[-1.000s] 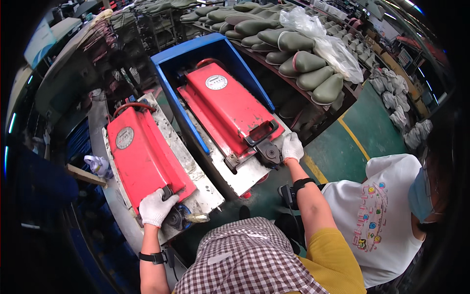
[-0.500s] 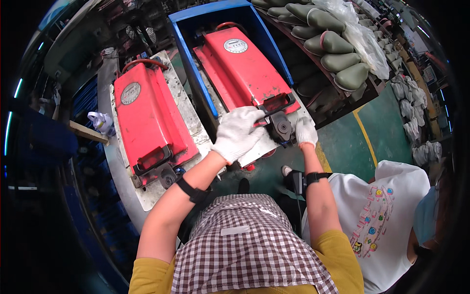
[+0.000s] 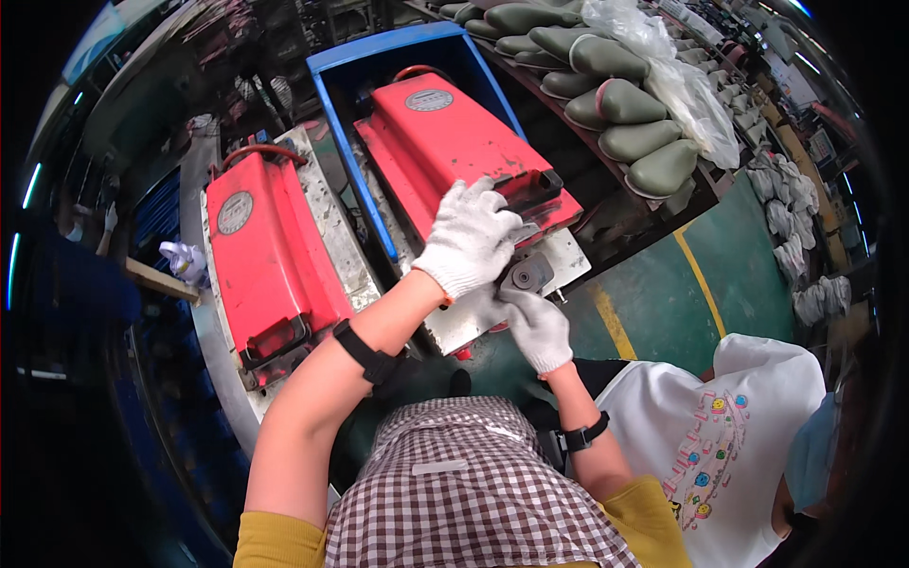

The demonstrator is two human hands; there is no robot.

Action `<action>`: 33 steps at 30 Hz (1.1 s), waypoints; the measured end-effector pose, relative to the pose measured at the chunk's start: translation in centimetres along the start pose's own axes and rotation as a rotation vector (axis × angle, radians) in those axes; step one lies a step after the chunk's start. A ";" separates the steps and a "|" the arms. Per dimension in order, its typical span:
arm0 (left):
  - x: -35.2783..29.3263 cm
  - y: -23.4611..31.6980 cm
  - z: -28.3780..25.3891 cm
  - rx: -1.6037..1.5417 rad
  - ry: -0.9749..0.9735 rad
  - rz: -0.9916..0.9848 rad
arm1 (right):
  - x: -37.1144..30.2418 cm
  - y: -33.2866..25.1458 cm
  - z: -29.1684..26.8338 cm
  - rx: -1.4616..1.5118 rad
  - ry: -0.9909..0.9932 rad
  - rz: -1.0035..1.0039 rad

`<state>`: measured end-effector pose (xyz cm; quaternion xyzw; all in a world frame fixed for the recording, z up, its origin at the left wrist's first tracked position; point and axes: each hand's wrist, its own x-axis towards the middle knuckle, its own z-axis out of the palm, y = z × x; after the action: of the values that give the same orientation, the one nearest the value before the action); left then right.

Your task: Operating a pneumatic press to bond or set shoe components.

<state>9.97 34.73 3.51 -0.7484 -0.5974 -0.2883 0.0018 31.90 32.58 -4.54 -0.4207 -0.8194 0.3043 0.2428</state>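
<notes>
A red machine cover (image 3: 464, 142) sits partly inside a blue open-sided housing, with a black handle (image 3: 530, 189) at its near end. My left hand (image 3: 469, 237), in a white knit glove, lies over the near left part of this cover beside the handle. Its fingers are stretched out and slightly apart. Just beyond the cover's near end, a dark grey block with a round fitting (image 3: 527, 275) rests on a pale metal plate (image 3: 571, 260). My right hand (image 3: 540, 329), also gloved, is closed at the block's near side; what its fingertips grip is hidden.
A second red machine cover (image 3: 265, 251) stands to the left. The blue housing (image 3: 327, 104) surrounds the far end of the right one. Olive-green shoe-shaped pieces (image 3: 630, 104) fill a rack at the far right, under clear plastic (image 3: 696, 95). A person in a white shirt (image 3: 748, 435) is close on my right.
My right hand has moved left and nearer me, from the plate's right side to the block's near side. My left hand has shifted off the handle, its fingers now stretched out.
</notes>
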 end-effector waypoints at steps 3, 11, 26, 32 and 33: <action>2.6 -0.4 -4.3 -0.019 0.121 0.065 | 6.3 -0.6 2.3 -0.270 -0.093 -0.210; 9.4 -3.7 -12.1 0.033 0.335 0.042 | 19.9 0.4 9.3 -0.648 0.006 0.067; -19.4 -4.3 -9.9 -1.172 0.184 -0.821 | 8.0 -1.0 5.4 1.677 -0.459 0.400; -28.6 -0.8 -8.7 -1.213 0.226 -0.867 | 1.4 -14.2 10.8 1.255 -0.753 0.167; -29.5 -0.4 -9.0 -1.447 0.558 -0.930 | 1.4 -17.2 10.9 0.899 -0.774 -0.071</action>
<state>2.21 5.38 -1.97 -0.1523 -0.4900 -0.7362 -0.4411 14.74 22.63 0.12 -0.1072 -0.6525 0.7446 0.0906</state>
